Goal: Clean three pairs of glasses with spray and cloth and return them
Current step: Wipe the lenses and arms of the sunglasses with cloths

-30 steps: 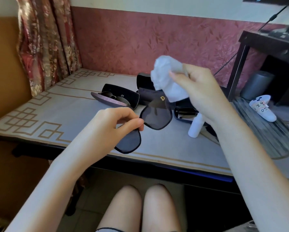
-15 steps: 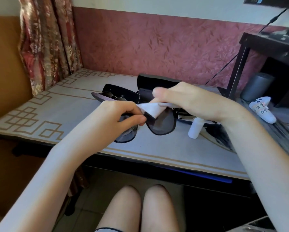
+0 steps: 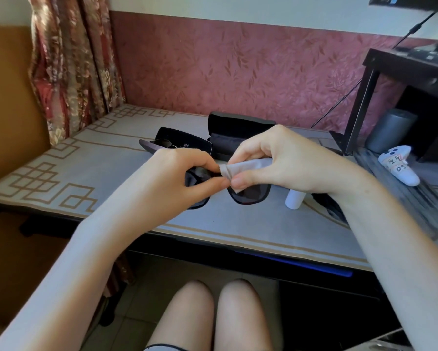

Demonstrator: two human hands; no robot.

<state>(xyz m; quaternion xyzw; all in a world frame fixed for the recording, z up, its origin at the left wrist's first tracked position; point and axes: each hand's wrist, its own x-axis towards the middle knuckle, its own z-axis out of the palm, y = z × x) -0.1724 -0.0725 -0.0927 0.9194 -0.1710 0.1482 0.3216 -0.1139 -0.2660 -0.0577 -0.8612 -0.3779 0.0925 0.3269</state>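
Dark-lensed sunglasses are hanging just above the table, near its front edge, between both hands. Left hand is pinching the frame near the bridge, fingers curled. Right hand is pinching the white cloth against one lens, thumb and forefinger closed on it.

Risks: the right wrist is hovering close to the upright spray bottle, so a wide wipe could tip it. Hard pinching could twist the frame.

Writing: "DS" handwritten on a white object. The logo on the case is too small to read.
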